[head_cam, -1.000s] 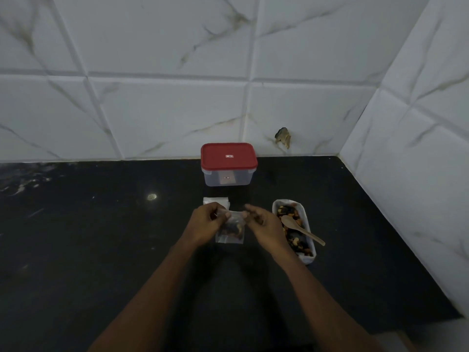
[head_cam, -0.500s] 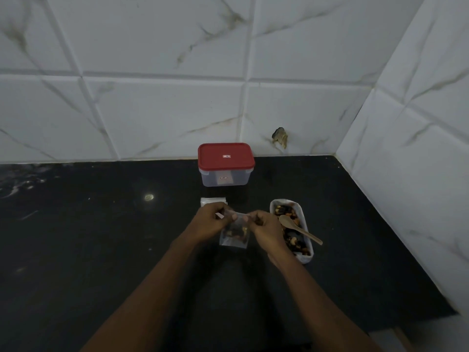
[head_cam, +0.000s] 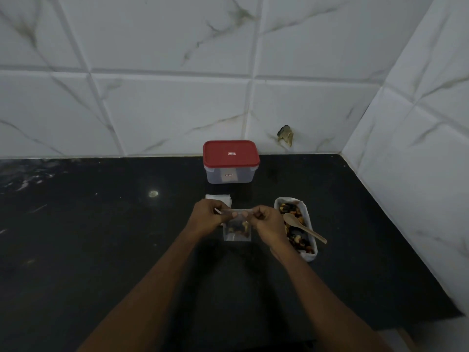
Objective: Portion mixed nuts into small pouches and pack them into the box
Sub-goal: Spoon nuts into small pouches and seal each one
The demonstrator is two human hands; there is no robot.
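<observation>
Grips narrow: left hand (head_cam: 208, 217) and right hand (head_cam: 269, 222) pinched pouch (head_cam: 237, 229) by its crosswise top edge; lidded box (head_cam: 231, 162) stood straight beyond, equally near both.

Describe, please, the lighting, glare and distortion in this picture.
Head view: dim overall, the black counter swallowing detail; one small glare spot left of the box; tile joints bow from the wide-angle lens; the pouch, pinched by left hand and right hand, looks soft.
</observation>
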